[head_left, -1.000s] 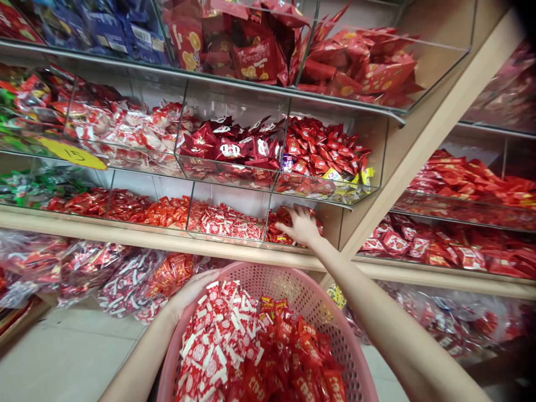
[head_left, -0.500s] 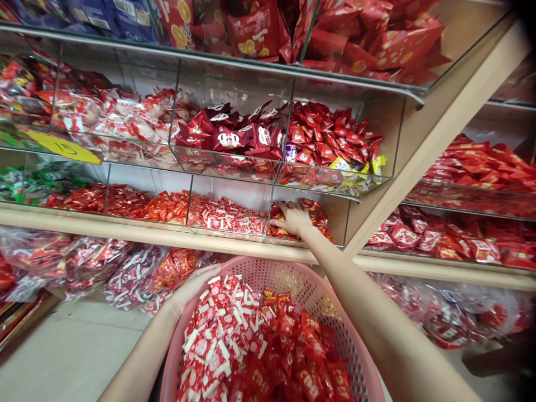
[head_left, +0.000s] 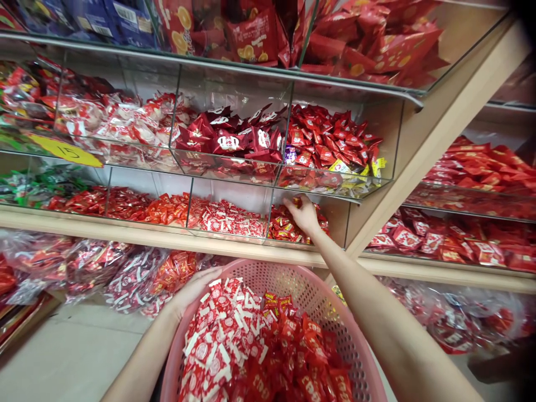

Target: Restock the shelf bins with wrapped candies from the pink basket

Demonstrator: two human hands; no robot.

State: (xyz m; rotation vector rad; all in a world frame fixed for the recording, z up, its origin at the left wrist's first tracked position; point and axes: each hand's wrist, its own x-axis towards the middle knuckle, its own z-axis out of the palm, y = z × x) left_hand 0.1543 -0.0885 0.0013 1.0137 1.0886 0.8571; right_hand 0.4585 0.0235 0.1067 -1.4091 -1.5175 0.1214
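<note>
Two hands apart: left hand (head_left: 195, 290) gripping basket (head_left: 293, 277), lower centre, sweets (head_left: 224, 335) heaped inside; right hand (head_left: 305, 215) among shelf sweets (head_left: 280, 226), centre right, hold unclear, plenty left there.

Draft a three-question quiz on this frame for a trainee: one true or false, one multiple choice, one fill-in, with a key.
1. True or false: the left hand touches the side of the pink basket.
2. The right hand is at:
A) the blue packets
B) the small red sweets in the rightmost compartment of the lowest row
C) the green sweets
3. Fill in: the yellow tag on the shelf carries the number ___.

Key: 1. true; 2. B; 3. 15
</note>
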